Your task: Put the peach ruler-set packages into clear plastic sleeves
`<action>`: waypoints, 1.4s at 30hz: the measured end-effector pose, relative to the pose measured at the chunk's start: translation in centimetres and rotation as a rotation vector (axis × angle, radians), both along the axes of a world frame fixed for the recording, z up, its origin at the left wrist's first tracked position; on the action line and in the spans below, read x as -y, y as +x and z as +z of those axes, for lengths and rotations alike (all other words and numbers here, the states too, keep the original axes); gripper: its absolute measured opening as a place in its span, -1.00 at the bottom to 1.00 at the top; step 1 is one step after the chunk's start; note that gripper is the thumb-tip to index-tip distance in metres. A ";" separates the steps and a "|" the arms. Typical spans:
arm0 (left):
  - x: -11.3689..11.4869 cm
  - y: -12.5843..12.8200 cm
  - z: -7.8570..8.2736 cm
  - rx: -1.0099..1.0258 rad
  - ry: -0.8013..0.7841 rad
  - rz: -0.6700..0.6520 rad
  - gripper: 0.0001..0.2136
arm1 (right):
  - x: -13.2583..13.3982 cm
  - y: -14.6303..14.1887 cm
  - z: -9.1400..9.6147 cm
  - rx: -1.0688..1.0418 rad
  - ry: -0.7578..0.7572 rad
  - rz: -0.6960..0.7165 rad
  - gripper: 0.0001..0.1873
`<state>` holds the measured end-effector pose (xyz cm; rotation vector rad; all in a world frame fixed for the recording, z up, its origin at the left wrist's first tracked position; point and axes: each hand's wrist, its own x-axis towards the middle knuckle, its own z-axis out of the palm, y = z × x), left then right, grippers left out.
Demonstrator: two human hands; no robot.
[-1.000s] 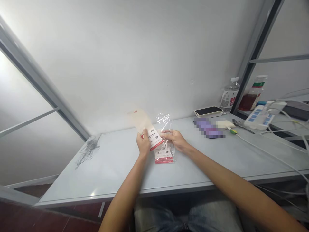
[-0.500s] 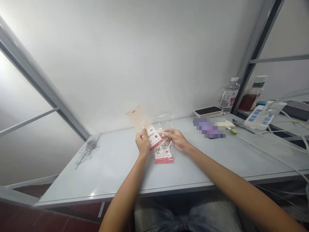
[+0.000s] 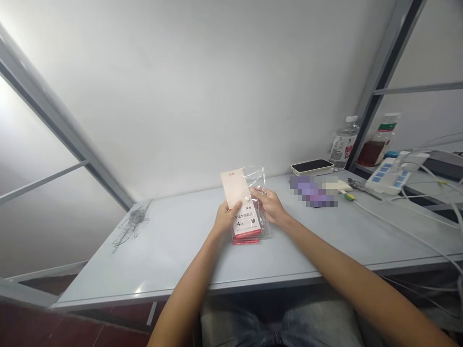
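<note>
My left hand (image 3: 227,215) is closed on a long printed card (image 3: 237,185), cream at the top and white below, with a red strip at its bottom edge. A clear plastic pouch (image 3: 261,180) with a white snap button lies against the card, and my right hand (image 3: 269,205) pinches its right side. The card overlaps the front of the pouch; whether any of it is inside, I cannot tell. Beneath them lie more red-edged packs (image 3: 246,241), mostly covered.
At the table's (image 3: 173,250) left end lies a crumpled clear wrapper (image 3: 133,224). On the right are a phone (image 3: 313,166), a blurred purple item (image 3: 314,191), scissors (image 3: 365,189), a water bottle (image 3: 343,144), a power strip (image 3: 388,174) with cables, and a jar (image 3: 378,142).
My left hand has brought the card rightward and turned it more upright, over the pouch. My right hand has shifted slightly right with the pouch, which has lifted off the packs below.
</note>
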<state>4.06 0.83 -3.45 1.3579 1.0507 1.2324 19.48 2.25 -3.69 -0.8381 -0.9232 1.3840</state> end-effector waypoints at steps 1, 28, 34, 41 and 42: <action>0.1 0.0 0.1 0.004 -0.012 -0.023 -0.69 | 0.0 0.1 0.0 0.013 -0.002 0.010 -0.64; -1.3 -3.3 1.5 0.128 -0.336 -0.122 -0.85 | 0.6 1.6 0.6 0.346 0.093 0.394 -0.70; -1.2 -3.4 1.5 0.108 -0.324 -0.108 -0.82 | 0.6 1.6 0.4 0.353 0.048 0.453 -0.66; -1.4 -3.3 1.3 0.107 -0.347 -0.089 -0.75 | 0.9 1.4 0.5 0.333 0.038 0.486 -0.71; -1.3 -3.3 1.4 0.103 -0.357 -0.097 -0.73 | 0.9 1.4 0.6 0.334 0.034 0.495 -0.70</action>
